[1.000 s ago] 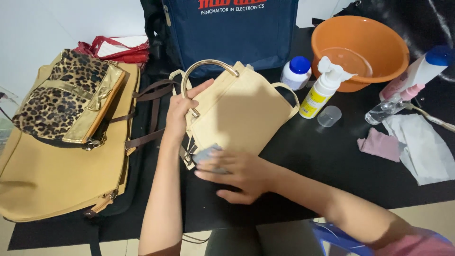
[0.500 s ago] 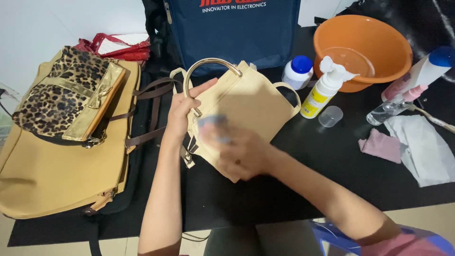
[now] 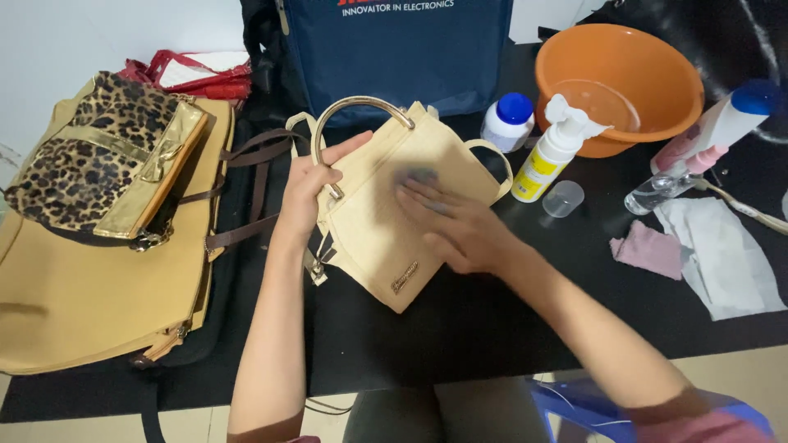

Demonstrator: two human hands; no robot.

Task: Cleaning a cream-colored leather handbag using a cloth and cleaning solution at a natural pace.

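A small cream handbag [image 3: 386, 246] with a curved metal handle [image 3: 353, 107] lies on the black table [image 3: 476, 328]. My left hand [image 3: 316, 184] grips the bag's left edge by the handle and holds it steady. My right hand [image 3: 455, 226] presses a small grey-blue cloth [image 3: 417, 176] flat against the bag's front, near its upper middle. The cloth is mostly hidden under my blurred fingers.
A large tan bag [image 3: 90, 303] with a leopard-print purse [image 3: 98, 168] on it lies at the left. Behind stand a navy bag [image 3: 394, 49], an orange basin [image 3: 620, 78], a white jar [image 3: 507, 121], a pump bottle [image 3: 550, 152], a small clear cup [image 3: 563, 198], and rags [image 3: 698, 254].
My right hand has slid the cloth from the bag's lower left corner up across its front towards the upper middle. My left hand and the bag have stayed put.
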